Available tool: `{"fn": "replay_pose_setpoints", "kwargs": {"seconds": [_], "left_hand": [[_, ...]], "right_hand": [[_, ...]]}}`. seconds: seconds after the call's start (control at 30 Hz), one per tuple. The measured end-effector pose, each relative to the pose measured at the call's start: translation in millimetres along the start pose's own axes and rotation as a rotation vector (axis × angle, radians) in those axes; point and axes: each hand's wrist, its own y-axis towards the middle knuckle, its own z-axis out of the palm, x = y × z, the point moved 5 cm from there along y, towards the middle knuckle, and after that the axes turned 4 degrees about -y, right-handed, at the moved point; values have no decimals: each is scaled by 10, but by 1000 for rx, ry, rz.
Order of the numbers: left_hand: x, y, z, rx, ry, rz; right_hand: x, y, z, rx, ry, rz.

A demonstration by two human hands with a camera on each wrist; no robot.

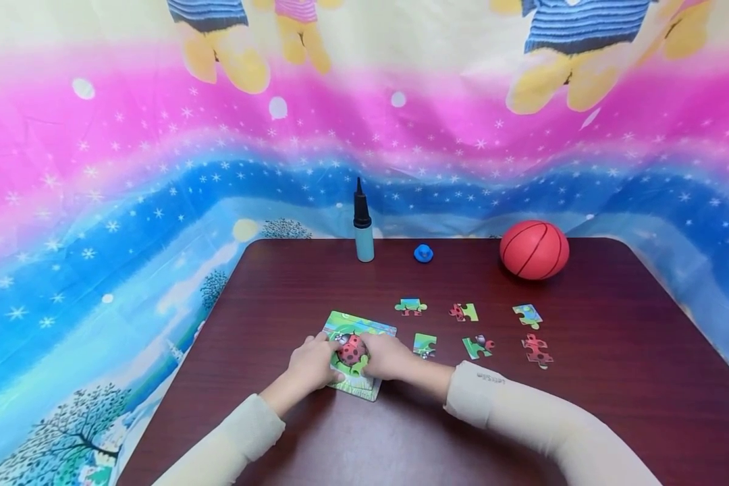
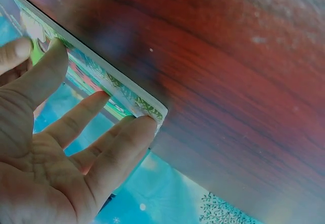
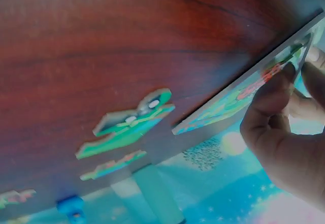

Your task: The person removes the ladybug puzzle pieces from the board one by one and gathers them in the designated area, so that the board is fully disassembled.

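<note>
A puzzle board (image 1: 366, 391) with a red ladybug picture (image 1: 351, 349) lies on the table between both hands. My left hand (image 1: 313, 362) is at the board's left side; in the left wrist view its long, fairly straight fingertips (image 2: 147, 125) rest at the board's edge and surface. From the right, my right hand (image 1: 385, 354) reaches over the board. It pinches a green puzzle piece (image 1: 360, 368) between thumb and finger, low over the picture. In the right wrist view the thumb and finger largely cover that piece.
Several loose puzzle pieces (image 1: 478, 347) lie in two rows right of the board. Along the back of the brown table (image 1: 291, 277) stand a teal and black hand pump (image 1: 364, 241), a small blue object (image 1: 423, 254) and a red ball (image 1: 534, 250). A printed cloth hangs behind.
</note>
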Motion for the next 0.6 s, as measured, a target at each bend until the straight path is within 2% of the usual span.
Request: {"fn": "replay_pose_setpoints", "kwargs": {"seconds": [0.3, 0.47, 0.6], "left_hand": [[-17, -7, -13, 6, 2, -12], [-36, -9, -23, 3, -12, -12], [-32, -18, -22, 6, -21, -19]], "right_hand": [[-159, -16, -157, -13, 324, -61], [-335, -148, -276, 12, 489, -17], [-534, -290, -373, 30, 562, 38]]}}
